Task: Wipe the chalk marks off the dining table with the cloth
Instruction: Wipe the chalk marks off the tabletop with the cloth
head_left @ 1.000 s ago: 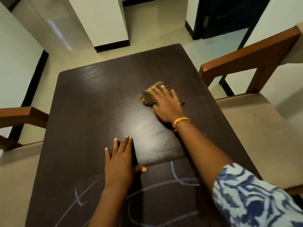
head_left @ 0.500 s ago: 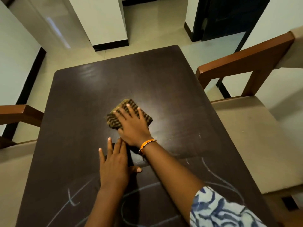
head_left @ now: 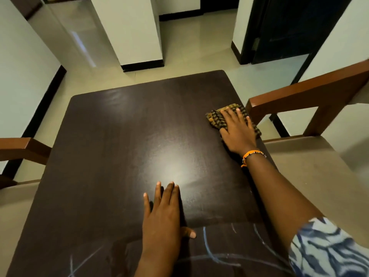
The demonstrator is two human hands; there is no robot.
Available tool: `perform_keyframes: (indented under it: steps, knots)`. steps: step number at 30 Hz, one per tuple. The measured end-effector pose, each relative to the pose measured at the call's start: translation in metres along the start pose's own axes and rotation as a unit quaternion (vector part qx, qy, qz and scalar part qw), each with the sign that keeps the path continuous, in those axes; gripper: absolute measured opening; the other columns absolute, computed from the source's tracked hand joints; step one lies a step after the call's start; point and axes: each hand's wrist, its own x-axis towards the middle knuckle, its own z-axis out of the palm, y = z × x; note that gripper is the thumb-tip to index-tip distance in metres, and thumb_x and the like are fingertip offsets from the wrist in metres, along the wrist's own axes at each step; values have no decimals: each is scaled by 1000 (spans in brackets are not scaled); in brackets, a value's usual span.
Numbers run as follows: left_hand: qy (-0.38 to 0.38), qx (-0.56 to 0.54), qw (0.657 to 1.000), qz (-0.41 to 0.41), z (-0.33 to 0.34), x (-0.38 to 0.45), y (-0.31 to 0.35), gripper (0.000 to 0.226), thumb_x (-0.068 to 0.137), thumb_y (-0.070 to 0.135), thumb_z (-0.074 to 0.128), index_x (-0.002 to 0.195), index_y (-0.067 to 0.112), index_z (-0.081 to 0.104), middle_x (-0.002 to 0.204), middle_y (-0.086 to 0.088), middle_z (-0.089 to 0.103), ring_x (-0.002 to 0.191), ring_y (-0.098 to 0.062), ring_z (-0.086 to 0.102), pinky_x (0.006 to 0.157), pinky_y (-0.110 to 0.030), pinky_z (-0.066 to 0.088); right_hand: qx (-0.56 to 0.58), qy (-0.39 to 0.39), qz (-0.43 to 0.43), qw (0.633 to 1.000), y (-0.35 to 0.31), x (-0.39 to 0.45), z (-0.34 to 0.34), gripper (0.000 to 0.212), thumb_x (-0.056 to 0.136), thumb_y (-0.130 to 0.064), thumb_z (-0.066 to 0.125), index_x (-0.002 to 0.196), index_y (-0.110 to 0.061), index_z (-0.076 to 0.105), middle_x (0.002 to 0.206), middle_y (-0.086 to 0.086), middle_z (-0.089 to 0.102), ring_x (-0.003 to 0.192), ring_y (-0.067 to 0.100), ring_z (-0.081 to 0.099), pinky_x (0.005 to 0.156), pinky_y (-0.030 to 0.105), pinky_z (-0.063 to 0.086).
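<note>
Pressed flat with straight fingers, the right hand (head_left: 237, 130) bears down on the cloth (head_left: 218, 118), a folded checked rag of brown and black lying at the right edge of the dining table (head_left: 111, 148), just beside a chair's wooden back rail. Straight too, the left hand (head_left: 162, 220) rests palm-down on the near middle of the tabletop, fingers together and thumb spread to the right, holding nothing. That tabletop is dark brown and glossy, with a bright patch of reflected light near its centre. Chalk marks (head_left: 209, 250) show only along the near edge: pale blue curves by the right forearm and thin crossed strokes (head_left: 79, 262) at the near left. Two chairs flank the table, one chair (head_left: 311, 92) on the right with a beige seat, another chair (head_left: 22, 146) on the left. One orange beaded bracelet (head_left: 252, 154) circles the right wrist, and a blue-and-white patterned sleeve (head_left: 327, 248) covers part of the near chalk. Beyond lie pale floor tiles (head_left: 195, 47), a white pillar (head_left: 131, 31) with a black skirting, and a dark door (head_left: 289, 27).
</note>
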Motion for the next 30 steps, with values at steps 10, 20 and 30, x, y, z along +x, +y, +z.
perform_keyframes:
  steps: [10,20,30]
  knots:
    - [-11,13,1000,4,-5,-4,6,109,71,57,62,148,19,-6,158,3,-8,144,-20,-16,115,-44,-12,13,-56,5,998,13,2,-16,61,95,-29,38,150,-22,13,160,-1,7,148,22,0,118,47,2]
    - [-2,-4,1000,24,-3,-5,3,107,71,57,61,148,18,-2,159,2,-2,146,-21,-9,117,-44,-5,-8,-58,38,998,19,-239,-30,71,88,-33,44,150,-29,8,159,-4,6,146,16,-4,118,40,-1]
    - [9,-6,999,30,-1,-5,1,106,71,56,61,148,17,0,159,1,1,146,-21,-8,117,-45,-3,8,-47,55,997,13,-90,-26,63,94,-30,41,150,-20,13,160,1,8,148,23,0,118,45,1]
